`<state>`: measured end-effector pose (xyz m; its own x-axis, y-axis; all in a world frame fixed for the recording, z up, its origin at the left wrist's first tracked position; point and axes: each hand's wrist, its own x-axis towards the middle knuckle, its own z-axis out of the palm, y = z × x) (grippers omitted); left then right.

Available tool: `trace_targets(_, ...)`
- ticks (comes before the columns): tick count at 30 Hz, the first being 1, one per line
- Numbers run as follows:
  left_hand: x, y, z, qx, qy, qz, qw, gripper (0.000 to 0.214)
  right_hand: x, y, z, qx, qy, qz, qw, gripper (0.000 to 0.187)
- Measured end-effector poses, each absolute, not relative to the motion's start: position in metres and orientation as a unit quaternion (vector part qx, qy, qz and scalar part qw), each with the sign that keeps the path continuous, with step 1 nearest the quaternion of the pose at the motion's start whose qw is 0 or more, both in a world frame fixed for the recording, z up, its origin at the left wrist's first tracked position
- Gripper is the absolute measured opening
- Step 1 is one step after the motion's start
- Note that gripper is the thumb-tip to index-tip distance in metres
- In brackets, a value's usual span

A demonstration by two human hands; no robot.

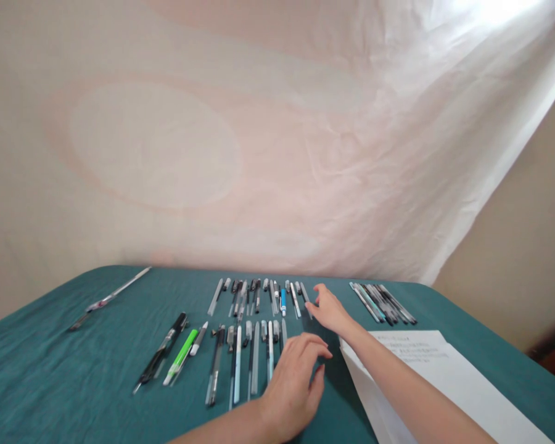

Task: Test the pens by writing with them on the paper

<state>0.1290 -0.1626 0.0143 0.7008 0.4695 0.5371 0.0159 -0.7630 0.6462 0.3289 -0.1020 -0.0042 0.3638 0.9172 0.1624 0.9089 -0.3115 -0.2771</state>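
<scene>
Pens and pen parts lie in two rows on the green cloth. My right hand (329, 310) reaches to the right end of the back row, thumb and forefinger apart, beside a grey pen piece (306, 299). I cannot tell whether its thumb touches that piece. My left hand (296, 379) hovers at the right end of the front row, fingers loosely bent and apart from the thumb, with nothing seen in it. It partly covers a grey pen piece (283, 331). Near it lie a white pen piece (271, 348) and a pale blue one (237, 364).
White paper sheets (472, 394) with writing lie under my right forearm. A bundle of pens (383, 302) is at the back right. Left stand-alone items are a black pen (164, 348), a green pen (181, 356) and a long thin stick (120, 290). A pale cloth (268, 154) hangs behind.
</scene>
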Motion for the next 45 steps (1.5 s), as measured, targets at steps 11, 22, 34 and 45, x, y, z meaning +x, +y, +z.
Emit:
trace_targets(11,0.128,-0.163,0.011,0.871,0.135,0.35,0.317,0.033,0.332,-0.08,-0.003,-0.855,-0.506,0.038,0.109,0.032)
trace_targets(22,0.128,-0.163,0.012,0.858,0.139,0.351,0.348,0.033,0.345,-0.095,0.003,-0.84,-0.528,0.069,0.104,0.019)
trace_targets(34,0.144,-0.157,-0.001,0.678,0.223,0.4,0.575,0.032,0.318,-0.16,0.042,-0.679,-0.587,0.303,0.322,0.019)
trace_targets(45,0.141,-0.152,0.022,0.498,0.223,0.378,0.747,0.026,0.279,-0.202,0.043,-0.562,-0.552,0.496,0.365,0.019)
